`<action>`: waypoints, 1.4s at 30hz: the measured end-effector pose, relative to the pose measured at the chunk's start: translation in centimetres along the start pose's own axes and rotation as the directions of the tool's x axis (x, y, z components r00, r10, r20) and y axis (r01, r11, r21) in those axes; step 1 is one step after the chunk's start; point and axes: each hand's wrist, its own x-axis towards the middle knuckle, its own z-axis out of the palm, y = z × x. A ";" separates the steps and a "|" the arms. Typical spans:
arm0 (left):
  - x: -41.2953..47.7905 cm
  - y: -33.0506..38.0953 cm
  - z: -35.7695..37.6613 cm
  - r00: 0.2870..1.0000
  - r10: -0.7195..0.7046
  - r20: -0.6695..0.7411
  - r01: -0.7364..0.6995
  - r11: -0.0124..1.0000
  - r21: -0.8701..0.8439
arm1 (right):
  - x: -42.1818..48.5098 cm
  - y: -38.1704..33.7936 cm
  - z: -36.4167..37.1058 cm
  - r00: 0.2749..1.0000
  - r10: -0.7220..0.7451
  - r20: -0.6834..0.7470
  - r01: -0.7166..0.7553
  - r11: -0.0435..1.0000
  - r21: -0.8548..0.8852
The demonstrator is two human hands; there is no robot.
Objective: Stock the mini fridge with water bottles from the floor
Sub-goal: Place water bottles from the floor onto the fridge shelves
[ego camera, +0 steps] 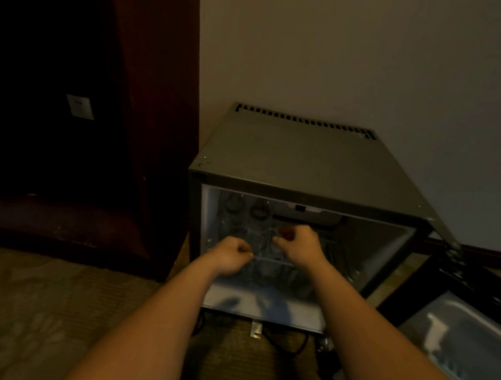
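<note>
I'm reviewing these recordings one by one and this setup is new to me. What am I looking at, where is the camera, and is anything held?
No machine here: a person wears one wide-angle camera on the head, so you look down along their bare arms. The left hand and right hand reach into an open mini fridge standing on the carpet by the wall, its door swung open to the right. Clear water bottles stand inside at the upper left. Both hands are curled near a wire shelf, but it is too dim to tell what, if anything, they grip. A dark wooden cabinet stands to the left.
</note>
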 end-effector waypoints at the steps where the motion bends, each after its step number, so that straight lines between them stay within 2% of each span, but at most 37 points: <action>1: -0.6 0.3 0.1 1.000 0.004 0.016 -0.004 1.000 0.004 | -0.8 0.1 -0.5 1.000 -0.002 -0.004 0.002 1.000 0.003; 6: -4.0 2.1 0.8 0.994 0.048 0.094 -0.056 0.995 0.081 | -4.6 0.9 -2.5 0.996 -0.056 0.064 0.061 0.996 -0.069; 13: -8.9 4.6 2.5 0.991 0.054 0.125 -0.085 0.963 0.257 | -11.2 1.3 -6.2 0.971 -0.004 0.239 0.029 0.994 -0.102; 16: -10.4 6.0 2.8 0.988 0.076 0.138 -0.112 0.955 0.276 | -12.9 1.0 -7.6 0.958 0.001 0.285 0.040 0.990 -0.138; 22: -16.0 11.7 6.1 0.955 0.193 0.226 -0.251 0.931 0.266 | -20.8 1.8 -14.6 0.989 -0.143 0.046 0.149 0.974 -0.173; 26: -20.7 15.8 9.6 0.914 0.264 0.308 -0.330 0.926 0.186 | -26.7 4.1 -19.3 0.990 -0.139 -0.002 0.136 0.976 -0.168; 36: -28.6 20.1 23.3 0.770 0.290 0.568 -0.485 0.844 0.227 | -40.1 17.0 -24.9 0.993 0.054 -0.103 -0.069 0.988 -0.140; 42: -31.2 19.6 31.8 0.671 0.260 0.695 -0.546 0.807 0.225 | -46.1 26.9 -24.1 0.964 0.244 -0.102 -0.245 0.970 0.009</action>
